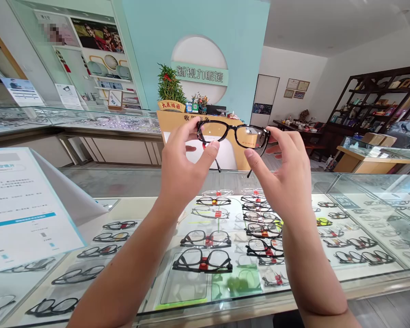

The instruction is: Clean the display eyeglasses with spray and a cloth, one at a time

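Both my hands hold up a pair of black-framed eyeglasses above a glass display case. My left hand pinches the left end of the frame, its thumb below the left lens. At the right end, my right hand grips near the hinge, with the thumb at the lower rim of the right lens. Gold lettering shows on the right lens. The temples are unfolded and point down and away. Beneath my hands, several eyeglasses lie in rows inside the case.
A printed sign stands on the case at the left. Behind is a counter with a green plant. More glass cases run along the back left and right. Dark shelves stand at the far right.
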Action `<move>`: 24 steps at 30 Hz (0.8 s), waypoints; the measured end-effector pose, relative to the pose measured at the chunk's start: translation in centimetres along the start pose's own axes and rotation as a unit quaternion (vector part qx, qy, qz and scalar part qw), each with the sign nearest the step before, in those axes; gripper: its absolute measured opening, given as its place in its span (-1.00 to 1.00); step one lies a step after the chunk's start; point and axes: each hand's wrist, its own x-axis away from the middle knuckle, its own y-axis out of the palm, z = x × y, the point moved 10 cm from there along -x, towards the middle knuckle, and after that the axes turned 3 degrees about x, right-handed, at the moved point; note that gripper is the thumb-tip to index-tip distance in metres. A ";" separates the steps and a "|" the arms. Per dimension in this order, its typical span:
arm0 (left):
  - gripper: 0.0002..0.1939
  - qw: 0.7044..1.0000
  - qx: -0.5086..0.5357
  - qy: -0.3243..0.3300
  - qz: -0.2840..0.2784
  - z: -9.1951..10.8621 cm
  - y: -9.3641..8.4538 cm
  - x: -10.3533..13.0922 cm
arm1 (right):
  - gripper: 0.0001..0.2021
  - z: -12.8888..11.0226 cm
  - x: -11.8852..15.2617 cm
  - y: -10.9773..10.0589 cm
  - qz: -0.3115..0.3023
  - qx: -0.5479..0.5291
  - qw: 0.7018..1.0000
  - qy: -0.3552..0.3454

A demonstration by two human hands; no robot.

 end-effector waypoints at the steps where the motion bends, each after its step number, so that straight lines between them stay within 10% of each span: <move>1: -0.50 1.000 0.002 -0.002 -0.001 0.0 0.0 0.0 | -0.52 0.0 0.0 0.0 0.000 0.001 1.000 -0.001; 24: -0.29 0.995 0.082 0.031 0.039 -0.8 0.5 0.0 | -0.55 -0.5 0.4 -0.2 0.053 -0.065 0.994 -0.066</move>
